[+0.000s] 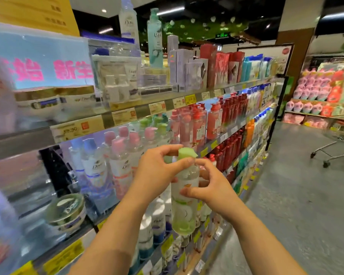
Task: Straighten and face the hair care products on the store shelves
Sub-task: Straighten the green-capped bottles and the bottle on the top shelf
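Note:
A clear pump bottle with a green cap and green liquid [184,213] is held upright in front of the shelving, off the shelf. My left hand [157,173] pinches its green pump head from the left. My right hand [209,185] curls round the bottle's body from the right, thumb across the label. Behind them, the middle shelf [224,135] carries rows of similar pump bottles with blue, pink, green and red caps [119,161].
The top shelf holds boxed gift sets and tall bottles [187,70]. A round jar [67,211] sits at the lower left. White bottles [147,231] fill the shelf below. The grey aisle floor opens to the right, with a shopping cart [336,147] and a far display.

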